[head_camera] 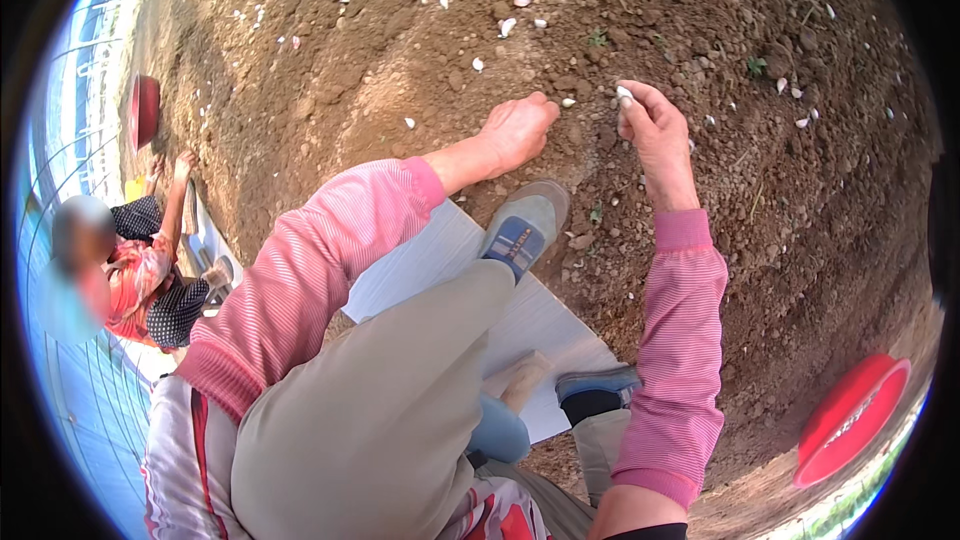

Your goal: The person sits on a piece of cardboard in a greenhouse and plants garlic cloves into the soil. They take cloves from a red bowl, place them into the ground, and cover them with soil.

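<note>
Between the thumb and index finger of my right hand [654,124] is a white garlic clove [624,93], held just above the brown soil [585,52]. My left hand [519,131] is curled, palm down, low over the soil; its fingertips are turned away, and whether they hold anything is hidden. Another clove [568,102] lies on the soil just right of the left hand's fingers. More cloves are scattered across the upper part of the view, one [478,64] above the left hand and a larger one [507,27] beyond it. Pink striped sleeves cover both my forearms.
Under my shoes [529,225] lies a pale flat board [555,322]. A red plastic basin [851,420] stands at lower right, another basin [144,111] at upper left. On the left a person [139,285] crouches, hands at the soil, beside blue netting. Small green weeds [756,65] grow in the soil.
</note>
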Demonstrator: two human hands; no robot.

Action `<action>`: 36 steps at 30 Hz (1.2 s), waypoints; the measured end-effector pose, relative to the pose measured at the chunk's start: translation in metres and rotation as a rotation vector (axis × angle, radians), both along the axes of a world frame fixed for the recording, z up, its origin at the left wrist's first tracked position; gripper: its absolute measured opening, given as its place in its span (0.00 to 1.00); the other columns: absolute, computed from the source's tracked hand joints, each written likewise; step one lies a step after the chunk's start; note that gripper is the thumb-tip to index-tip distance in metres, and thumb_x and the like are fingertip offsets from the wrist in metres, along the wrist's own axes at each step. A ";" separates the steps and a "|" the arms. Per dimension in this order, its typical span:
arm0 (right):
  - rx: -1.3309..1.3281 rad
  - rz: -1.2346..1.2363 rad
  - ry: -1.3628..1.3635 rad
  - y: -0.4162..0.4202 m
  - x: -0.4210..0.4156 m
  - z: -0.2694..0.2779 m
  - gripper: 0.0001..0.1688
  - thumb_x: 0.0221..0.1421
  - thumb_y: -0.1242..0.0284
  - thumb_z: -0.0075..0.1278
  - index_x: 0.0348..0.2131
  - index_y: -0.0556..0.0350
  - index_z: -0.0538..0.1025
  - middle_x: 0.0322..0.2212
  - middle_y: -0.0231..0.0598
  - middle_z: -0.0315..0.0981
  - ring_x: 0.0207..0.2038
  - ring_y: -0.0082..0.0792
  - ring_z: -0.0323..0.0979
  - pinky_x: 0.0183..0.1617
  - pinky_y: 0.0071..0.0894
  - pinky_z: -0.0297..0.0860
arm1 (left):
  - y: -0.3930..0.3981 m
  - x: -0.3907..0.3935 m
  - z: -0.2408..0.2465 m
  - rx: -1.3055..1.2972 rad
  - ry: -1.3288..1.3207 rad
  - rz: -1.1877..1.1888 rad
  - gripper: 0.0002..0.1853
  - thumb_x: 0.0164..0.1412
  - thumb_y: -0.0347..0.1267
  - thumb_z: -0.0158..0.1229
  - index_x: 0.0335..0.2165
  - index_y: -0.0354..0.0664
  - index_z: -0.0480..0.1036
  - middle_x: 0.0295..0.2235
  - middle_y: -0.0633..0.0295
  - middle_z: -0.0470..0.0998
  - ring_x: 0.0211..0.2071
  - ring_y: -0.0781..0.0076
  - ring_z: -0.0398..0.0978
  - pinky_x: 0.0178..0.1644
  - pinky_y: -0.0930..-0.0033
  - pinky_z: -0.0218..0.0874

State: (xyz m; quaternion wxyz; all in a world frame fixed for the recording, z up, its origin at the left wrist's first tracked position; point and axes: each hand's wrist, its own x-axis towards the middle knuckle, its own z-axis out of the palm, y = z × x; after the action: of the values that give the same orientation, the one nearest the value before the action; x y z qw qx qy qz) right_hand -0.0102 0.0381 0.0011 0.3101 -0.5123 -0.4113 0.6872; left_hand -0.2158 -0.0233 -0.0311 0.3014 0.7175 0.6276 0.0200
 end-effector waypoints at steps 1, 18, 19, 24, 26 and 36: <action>-0.037 -0.029 0.063 -0.004 -0.003 0.004 0.13 0.61 0.74 0.50 0.45 0.60 0.76 0.25 0.21 0.69 0.26 0.12 0.62 0.30 0.14 0.61 | 0.006 -0.007 0.003 0.139 -0.072 -0.044 0.10 0.49 0.26 0.59 0.33 0.38 0.70 0.31 0.54 0.73 0.33 0.54 0.76 0.37 0.56 0.68; 0.648 0.497 -0.846 -0.102 -0.073 0.008 0.09 0.50 0.67 0.58 0.32 0.51 0.80 0.29 0.42 0.75 0.35 0.44 0.76 0.39 0.43 0.69 | -0.122 -0.058 0.006 0.118 -0.308 0.203 0.09 0.49 0.27 0.62 0.32 0.39 0.75 0.29 0.54 0.76 0.32 0.55 0.76 0.38 0.61 0.69; 0.651 0.533 -0.874 -0.103 -0.076 0.007 0.08 0.50 0.67 0.58 0.31 0.50 0.80 0.29 0.42 0.75 0.35 0.44 0.76 0.40 0.43 0.69 | -0.123 -0.059 0.002 0.132 -0.273 0.188 0.08 0.49 0.27 0.62 0.32 0.39 0.75 0.28 0.54 0.76 0.32 0.54 0.76 0.38 0.60 0.69; 0.805 0.621 -1.018 -0.110 -0.094 -0.011 0.08 0.48 0.67 0.58 0.27 0.52 0.78 0.27 0.40 0.75 0.34 0.43 0.76 0.39 0.42 0.69 | -0.124 -0.052 -0.003 0.114 -0.062 0.162 0.10 0.47 0.28 0.64 0.32 0.39 0.75 0.26 0.55 0.75 0.31 0.54 0.75 0.36 0.58 0.68; 0.867 0.622 -1.053 -0.110 -0.098 -0.023 0.05 0.47 0.70 0.54 0.25 0.50 0.78 0.26 0.38 0.75 0.34 0.40 0.76 0.39 0.42 0.68 | -0.120 -0.049 -0.002 0.106 -0.149 0.283 0.13 0.46 0.27 0.65 0.34 0.39 0.74 0.24 0.56 0.74 0.28 0.56 0.74 0.34 0.59 0.67; 0.874 0.682 -1.063 -0.107 -0.106 -0.031 0.04 0.47 0.70 0.54 0.25 0.50 0.78 0.26 0.37 0.75 0.32 0.38 0.76 0.38 0.41 0.67 | -0.122 -0.052 0.007 -0.050 -0.354 0.515 0.19 0.46 0.21 0.62 0.40 0.39 0.68 0.27 0.54 0.72 0.28 0.53 0.74 0.35 0.56 0.67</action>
State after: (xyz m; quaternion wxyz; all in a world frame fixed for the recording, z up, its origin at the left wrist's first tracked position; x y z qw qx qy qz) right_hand -0.1161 -0.0684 -0.0295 0.0158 -0.4492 -0.8747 0.1811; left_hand -0.2676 -0.1454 -0.0240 0.4088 0.5125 0.7268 0.2051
